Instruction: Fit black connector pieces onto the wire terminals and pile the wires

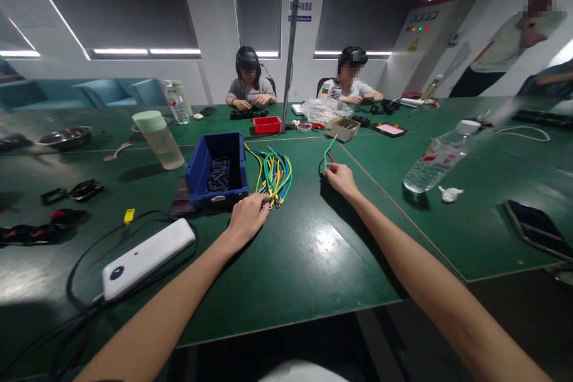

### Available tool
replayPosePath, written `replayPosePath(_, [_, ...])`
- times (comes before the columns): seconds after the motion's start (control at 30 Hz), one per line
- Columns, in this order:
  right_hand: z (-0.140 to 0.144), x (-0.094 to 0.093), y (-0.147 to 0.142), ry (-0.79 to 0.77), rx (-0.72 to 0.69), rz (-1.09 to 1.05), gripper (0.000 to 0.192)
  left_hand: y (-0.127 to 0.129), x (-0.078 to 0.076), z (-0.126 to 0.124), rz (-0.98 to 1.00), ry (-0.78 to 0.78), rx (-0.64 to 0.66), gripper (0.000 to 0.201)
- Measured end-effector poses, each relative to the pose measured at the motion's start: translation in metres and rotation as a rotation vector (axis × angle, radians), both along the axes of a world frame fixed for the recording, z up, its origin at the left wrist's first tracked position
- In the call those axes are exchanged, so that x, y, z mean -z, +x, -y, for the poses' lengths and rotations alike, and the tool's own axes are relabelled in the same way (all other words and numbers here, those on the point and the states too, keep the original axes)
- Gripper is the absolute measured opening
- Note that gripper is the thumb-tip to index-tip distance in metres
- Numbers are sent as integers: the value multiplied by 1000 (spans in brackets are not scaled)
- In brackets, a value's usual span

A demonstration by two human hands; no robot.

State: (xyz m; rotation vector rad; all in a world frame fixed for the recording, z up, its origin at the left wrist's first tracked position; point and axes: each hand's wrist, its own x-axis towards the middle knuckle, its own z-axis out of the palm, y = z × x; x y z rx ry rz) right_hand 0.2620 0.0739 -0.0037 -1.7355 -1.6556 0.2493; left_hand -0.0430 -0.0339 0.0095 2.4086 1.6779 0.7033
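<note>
My left hand [248, 215] rests on the green table [313, 250] with its fingers on the near end of a bundle of yellow, green and blue wires [274, 174]. Just left of the bundle stands a blue bin [217, 172] holding small dark parts. My right hand [341, 179] is further right, fingers pinched on a short green wire [330, 148] that sticks up from it, with a bit of red showing beside it.
A white power bank [145, 256] with black cables lies near left. A plastic cup [159, 138], water bottles [436, 158], a red tray [267, 125], a small cardboard box [344, 129] and a phone [535, 228] stand around. Two people sit opposite; another stands far right.
</note>
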Motion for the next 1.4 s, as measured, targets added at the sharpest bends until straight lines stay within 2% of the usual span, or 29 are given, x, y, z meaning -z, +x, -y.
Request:
replayPosePath(0.23, [-2,-1,4,-68,85,121,36,1,-5,1,-82,-3,-61,26])
replayPosePath(0.43, [-3,-1,6,-135,139,186,36,2,-11,3,-194,20,-34,24])
replayPosePath(0.7, [3,-1,8,-138,152,235,32,1,-11,4,-243,30,-25,24])
replayPosePath(1.07, [3,0,14,-90,237,284,27,0,-12,3,-237,56,-32,21])
replayPosePath(1.4, [7,-2,9,-83,284,348,25,-1,-12,3,-255,57,-30,22])
